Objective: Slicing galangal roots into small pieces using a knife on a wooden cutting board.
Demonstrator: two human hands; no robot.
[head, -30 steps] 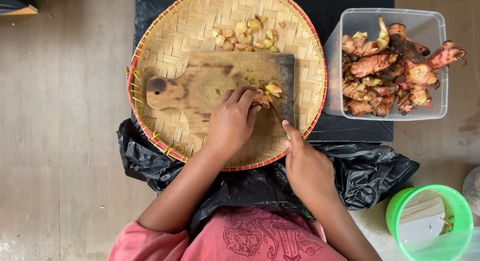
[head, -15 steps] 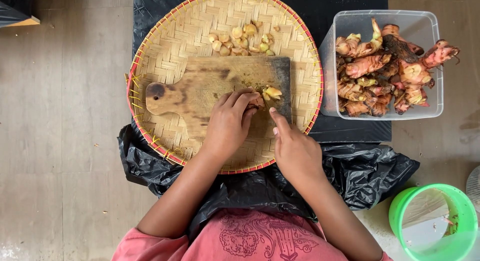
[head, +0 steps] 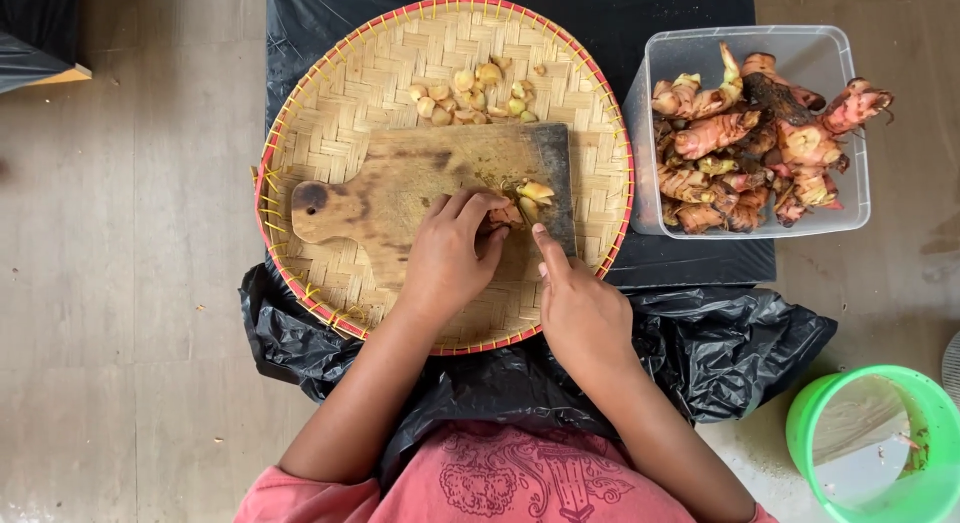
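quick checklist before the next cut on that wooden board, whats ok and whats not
1. Pinkish root piece pinned under the left hand: ok.
2. Left fingertips away from the edge: cannot tell, the blade is hardly visible.
3. Right hand gripping a knife, forefinger stretched forward: ok; the handle itself is hidden.
4. Brown wooden cutting board lying flat on the round woven bamboo tray: ok.
5. Cut pale slices piled on the tray beyond the board, off the cutting spot: ok.
6. Clear plastic tub of whole roots right of the tray: ok.

Worn wooden board; woven bamboo tray, matt.
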